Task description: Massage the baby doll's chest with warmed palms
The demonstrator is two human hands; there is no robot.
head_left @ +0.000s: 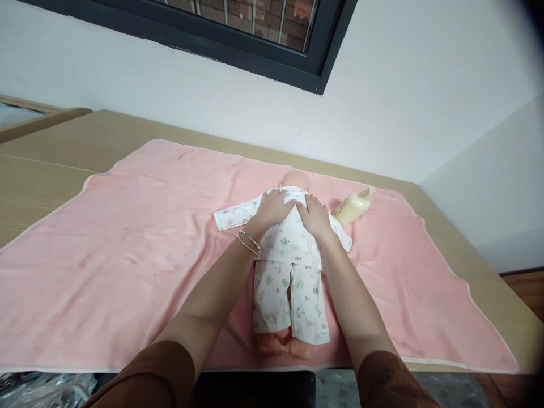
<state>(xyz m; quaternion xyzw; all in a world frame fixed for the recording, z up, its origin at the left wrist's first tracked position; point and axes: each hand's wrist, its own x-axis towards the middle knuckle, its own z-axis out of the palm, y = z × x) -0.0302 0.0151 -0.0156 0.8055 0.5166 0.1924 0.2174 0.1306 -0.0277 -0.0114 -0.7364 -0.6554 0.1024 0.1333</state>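
Note:
A baby doll (291, 241) lies stretched out on a pink blanket (140, 243), its head toward the wall and its feet toward me. It wears a white top and trousers with a small green and pink print. My left hand (274, 208) rests flat on the left side of its upper body, fingers spread. On the right side, my right hand (313, 215) lies flat in the same way, the two thumbs almost meeting in the middle. A pale yellow pump bottle (353, 206) lies on its side just right of the doll's arm. The doll's face is not visible.
Under the blanket is a wooden table (127, 124) against a white wall (238, 107). A dark window frame (263, 62) is set above it. Clear plastic bags (46, 390) lie below the table's front edge at the left.

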